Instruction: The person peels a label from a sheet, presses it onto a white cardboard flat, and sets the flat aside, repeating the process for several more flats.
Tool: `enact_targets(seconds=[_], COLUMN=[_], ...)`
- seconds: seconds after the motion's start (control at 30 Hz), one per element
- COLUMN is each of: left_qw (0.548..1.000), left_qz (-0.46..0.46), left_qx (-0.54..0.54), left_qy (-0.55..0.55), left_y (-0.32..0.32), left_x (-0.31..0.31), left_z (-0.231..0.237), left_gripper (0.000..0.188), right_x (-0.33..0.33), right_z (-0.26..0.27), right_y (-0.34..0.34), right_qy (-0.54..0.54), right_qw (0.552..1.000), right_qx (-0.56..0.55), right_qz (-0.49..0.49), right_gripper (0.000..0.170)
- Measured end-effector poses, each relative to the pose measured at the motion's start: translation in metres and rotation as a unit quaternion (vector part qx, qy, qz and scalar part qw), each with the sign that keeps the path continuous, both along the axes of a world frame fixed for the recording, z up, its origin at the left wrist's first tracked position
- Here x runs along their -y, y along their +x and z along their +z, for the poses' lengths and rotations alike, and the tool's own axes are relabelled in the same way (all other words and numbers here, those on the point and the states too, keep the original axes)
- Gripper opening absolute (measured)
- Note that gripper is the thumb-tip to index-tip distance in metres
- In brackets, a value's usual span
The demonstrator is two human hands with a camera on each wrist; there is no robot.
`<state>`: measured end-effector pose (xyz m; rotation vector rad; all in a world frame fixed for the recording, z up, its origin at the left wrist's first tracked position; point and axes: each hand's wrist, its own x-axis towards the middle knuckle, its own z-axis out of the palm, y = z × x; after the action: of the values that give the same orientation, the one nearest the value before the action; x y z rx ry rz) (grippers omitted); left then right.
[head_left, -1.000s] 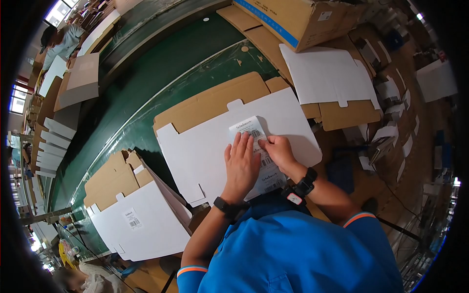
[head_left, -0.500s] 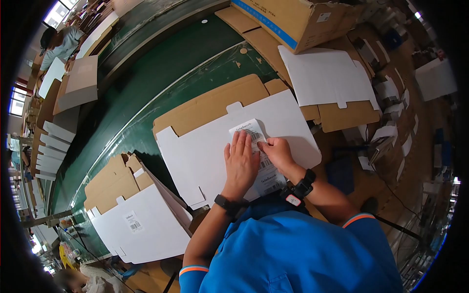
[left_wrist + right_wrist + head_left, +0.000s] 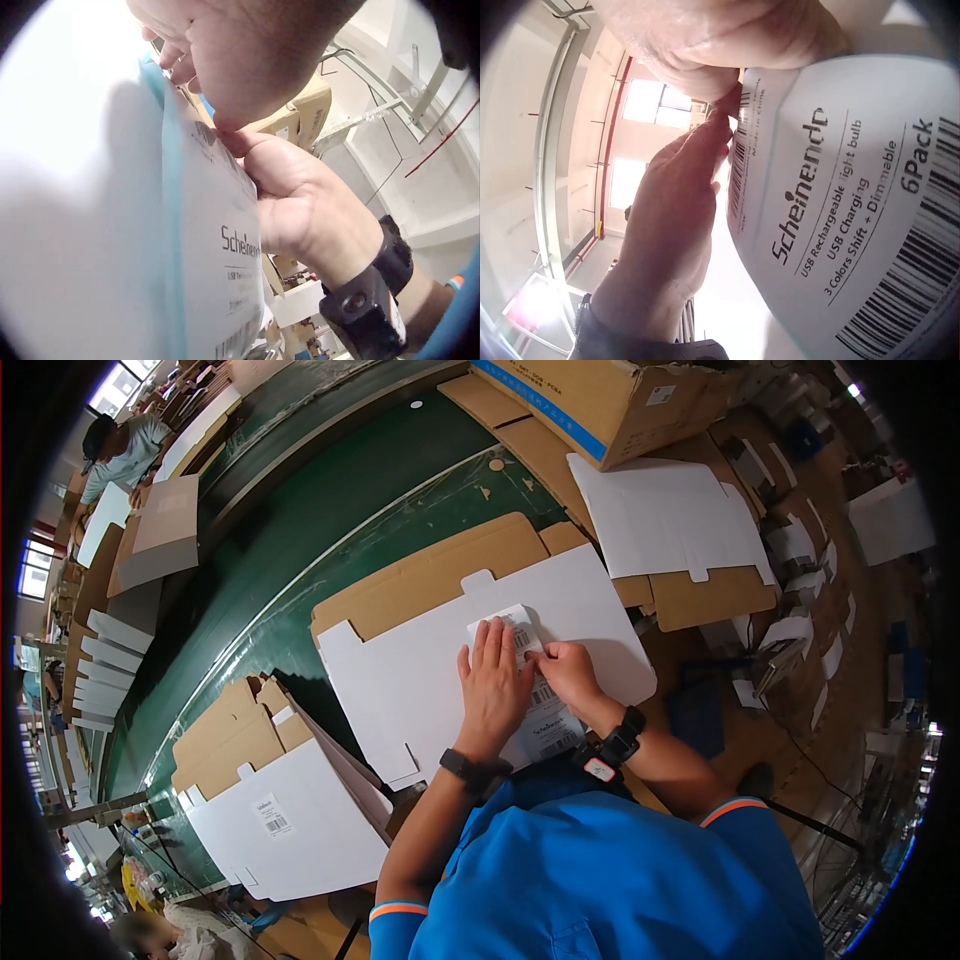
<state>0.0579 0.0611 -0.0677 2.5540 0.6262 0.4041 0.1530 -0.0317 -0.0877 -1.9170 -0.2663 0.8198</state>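
Observation:
A strip of printed barcode labels (image 3: 552,728) lies on a flat white cardboard box (image 3: 400,690) in front of me. My left hand (image 3: 493,688) rests on the upper part of the strip with its fingers straight. Close beside it, my right hand (image 3: 570,676) has curled fingers and pinches the strip near its right edge with thumb and forefinger. In the right wrist view, the label (image 3: 855,195) shows large print and a barcode below those curled fingers. The left wrist view shows the strip (image 3: 214,247) with a bluish backing edge. Both palms hide part of the labels.
At lower left stands another white box (image 3: 290,820) with a label on it. White and brown cardboard (image 3: 670,510) lies at the upper right, below a large brown carton (image 3: 640,410). A green work surface (image 3: 330,530) runs behind. Another person (image 3: 130,455) is at the far left.
My left hand's fingers have slid slightly up the label strip and cover more of its top print. The right hand keeps its place at the strip's edge.

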Motion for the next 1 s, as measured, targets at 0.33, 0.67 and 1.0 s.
enact_targets(seconds=[0.33,0.67,1.0], left_qw=[0.999,0.997,0.993], left_qz=[-0.006,-0.032,-0.040], left_qx=[-0.039,-0.075,-0.102], left_qy=[0.022,0.003,0.049], left_y=[0.010,0.015,-0.002], left_x=[-0.008,-0.024,0.000], left_z=[0.006,0.025,0.000], left_gripper=[0.051,0.039,0.064], right_x=[0.000,0.054,0.188], right_z=[0.000,0.000,0.043], right_y=[0.002,-0.018,-0.034], right_qy=[-0.029,-0.004,0.000], right_qw=[0.999,0.989,0.957], right_qx=[0.016,-0.134,-0.168], right_qz=[0.011,0.055,0.236], right_gripper=[0.023,0.023,0.013])
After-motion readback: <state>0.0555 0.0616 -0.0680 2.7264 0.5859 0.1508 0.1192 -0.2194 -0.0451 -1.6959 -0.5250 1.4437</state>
